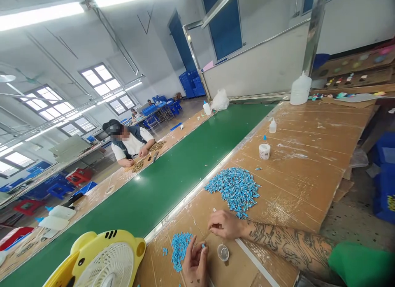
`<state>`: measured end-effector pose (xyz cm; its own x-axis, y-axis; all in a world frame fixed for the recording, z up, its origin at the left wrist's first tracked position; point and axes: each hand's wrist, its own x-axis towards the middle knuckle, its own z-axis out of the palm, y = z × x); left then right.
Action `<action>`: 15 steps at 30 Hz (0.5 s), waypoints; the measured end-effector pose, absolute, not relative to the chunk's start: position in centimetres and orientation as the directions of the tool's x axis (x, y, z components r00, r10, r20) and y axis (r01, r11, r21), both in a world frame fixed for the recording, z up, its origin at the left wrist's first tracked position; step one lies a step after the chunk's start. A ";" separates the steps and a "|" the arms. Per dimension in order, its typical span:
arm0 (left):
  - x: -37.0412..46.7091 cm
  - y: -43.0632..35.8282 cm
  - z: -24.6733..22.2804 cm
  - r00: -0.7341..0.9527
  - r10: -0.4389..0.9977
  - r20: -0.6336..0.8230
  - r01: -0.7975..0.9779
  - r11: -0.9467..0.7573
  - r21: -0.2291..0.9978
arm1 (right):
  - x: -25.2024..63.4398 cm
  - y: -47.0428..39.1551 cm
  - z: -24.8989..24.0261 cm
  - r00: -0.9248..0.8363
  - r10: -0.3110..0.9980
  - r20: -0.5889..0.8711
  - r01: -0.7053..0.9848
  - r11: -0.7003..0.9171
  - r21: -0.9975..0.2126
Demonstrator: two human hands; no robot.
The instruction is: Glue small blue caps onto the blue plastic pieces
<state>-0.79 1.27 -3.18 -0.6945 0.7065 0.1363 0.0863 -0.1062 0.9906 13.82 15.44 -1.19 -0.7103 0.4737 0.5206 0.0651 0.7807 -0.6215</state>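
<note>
Above the brown counter (305, 159) at lower centre, we hold a small blue piece (203, 246) in the left hand (195, 265), beside the loose blue pile (180, 248), and should pinch it lightly, steadying the curled right hand (227, 225), whose contents we cannot tell.

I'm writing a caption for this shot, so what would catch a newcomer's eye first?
Probably the broad green belt, running diagonally across the view, and the yellow fan with an animal face at the lower left. Next comes the big heap of bright-blue pieces just beyond the right hand, whose forearm is tattooed, with a smaller blue pile beside the left hand.
</note>
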 end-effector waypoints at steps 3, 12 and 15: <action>-1.2 1.1 -3.0 -0.679 0.724 0.123 0.073 -0.101 0.992 | 13.8 15.4 -1.2 -0.726 0.466 0.506 0.063 0.777 -0.626; -2.5 0.0 -2.0 -0.549 0.831 0.090 0.092 -0.047 0.995 | 14.2 15.1 -1.0 -0.773 0.465 0.432 0.080 0.747 -0.660; -2.3 0.0 -1.7 -0.550 0.827 0.117 0.097 -0.076 0.992 | 14.3 15.1 -0.7 -0.781 0.466 0.416 0.089 0.742 -0.665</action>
<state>-2.30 0.03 -1.74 -0.5498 0.8271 0.1170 0.0967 -0.0761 0.9924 14.25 15.11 -0.66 -0.7809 0.4663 0.4157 0.0887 0.7415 -0.6650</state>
